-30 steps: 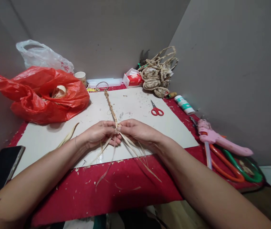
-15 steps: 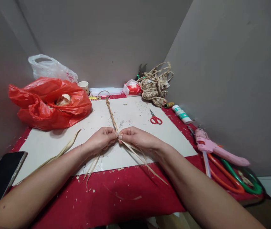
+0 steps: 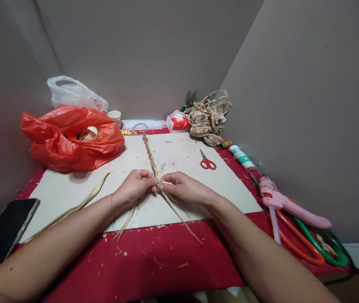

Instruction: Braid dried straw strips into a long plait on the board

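Note:
A narrow braid of dry plant fibre [image 3: 150, 155] runs from a metal ring [image 3: 140, 128] at the back of the white board down to my fingers. My left hand [image 3: 137, 185] pinches the braid's near end, its thumb and forefinger pressed together. Beside it, touching or nearly so, my right hand [image 3: 181, 185] is closed on fibre strands at the same end. Loose fibre strands [image 3: 182, 221] trail toward me below my right hand, and more hang under the left. The exact crossing of strands is hidden by my fingertips.
On the white board [image 3: 186, 147] lie red-handled scissors [image 3: 207, 163] and a long dry leaf strip [image 3: 84, 202]. Around it are a red plastic bag [image 3: 53, 147], a phone [image 3: 7, 223], coiled cord [image 3: 206, 120], a white-green tube [image 3: 242, 157] and a pink glue gun [image 3: 290, 204].
My right hand has shifted slightly right, its fingers a little apart from the left hand, with a strand drawn between them. The view has tilted a little.

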{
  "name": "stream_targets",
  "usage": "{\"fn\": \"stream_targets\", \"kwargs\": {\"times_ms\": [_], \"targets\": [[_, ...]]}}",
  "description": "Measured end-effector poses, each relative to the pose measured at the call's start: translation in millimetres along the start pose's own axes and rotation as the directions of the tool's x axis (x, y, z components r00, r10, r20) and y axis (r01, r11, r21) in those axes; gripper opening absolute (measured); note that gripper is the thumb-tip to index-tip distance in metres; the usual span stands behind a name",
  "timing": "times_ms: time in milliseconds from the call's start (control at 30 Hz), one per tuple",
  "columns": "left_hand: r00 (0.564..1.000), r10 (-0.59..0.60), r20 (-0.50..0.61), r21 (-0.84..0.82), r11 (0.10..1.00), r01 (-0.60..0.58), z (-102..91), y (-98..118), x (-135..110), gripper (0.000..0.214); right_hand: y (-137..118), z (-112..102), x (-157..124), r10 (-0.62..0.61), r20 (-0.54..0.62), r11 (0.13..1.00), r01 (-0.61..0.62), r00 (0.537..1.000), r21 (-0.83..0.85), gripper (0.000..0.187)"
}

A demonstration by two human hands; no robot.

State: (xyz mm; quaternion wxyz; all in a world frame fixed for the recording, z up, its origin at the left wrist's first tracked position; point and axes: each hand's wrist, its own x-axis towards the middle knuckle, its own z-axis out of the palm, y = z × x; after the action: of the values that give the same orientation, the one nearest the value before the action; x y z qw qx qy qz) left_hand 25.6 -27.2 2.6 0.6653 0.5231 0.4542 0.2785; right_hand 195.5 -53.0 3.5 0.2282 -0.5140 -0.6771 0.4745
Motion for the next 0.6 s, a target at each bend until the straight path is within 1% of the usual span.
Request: {"fn": "stream_targets", "kwargs": {"times_ms": [67,200,300,367,467,533,600], "targets": [[1.000,0.008,-0.025,-0.016,1.000,-0.009,1.6,2,-2,0.008,-4,-2,-2,0.013,-0.017,1.000,-0.013,1.000,-0.026,0.026],[0.999,0.010,-0.035,-0.030,0.999,-0.011,4.6,7,-5,0.012,-10,-7,-5,0.006,-0.056,0.999,-0.008,0.998,-0.042,0.023],[0.998,0.032,-0.049,-0.051,0.998,-0.035,6.4,7,-7,0.012,-13,-6,-6,0.020,-0.073,1.000,-0.021,0.997,-0.013,0.022],[0.997,0.048,-0.055,-0.088,0.995,-0.053,6.9,5,-7,0.011,-14,-3,-7,0.044,-0.081,0.998,-0.040,0.996,0.054,0.024],[0.998,0.043,-0.048,-0.143,0.988,-0.049,6.8,-2,-5,0.010,-16,8,-9,0.046,-0.109,0.990,-0.031,0.993,0.140,0.027],[0.998,0.040,-0.048,-0.154,0.987,-0.047,6.8,-5,-4,0.010,-18,16,-11,0.032,-0.171,0.991,-0.010,0.985,0.130,0.027],[0.997,0.051,-0.061,-0.159,0.986,-0.060,7.2,-6,-4,0.009,-20,23,-12,0.011,-0.244,0.998,0.004,0.970,0.058,0.028]]}}
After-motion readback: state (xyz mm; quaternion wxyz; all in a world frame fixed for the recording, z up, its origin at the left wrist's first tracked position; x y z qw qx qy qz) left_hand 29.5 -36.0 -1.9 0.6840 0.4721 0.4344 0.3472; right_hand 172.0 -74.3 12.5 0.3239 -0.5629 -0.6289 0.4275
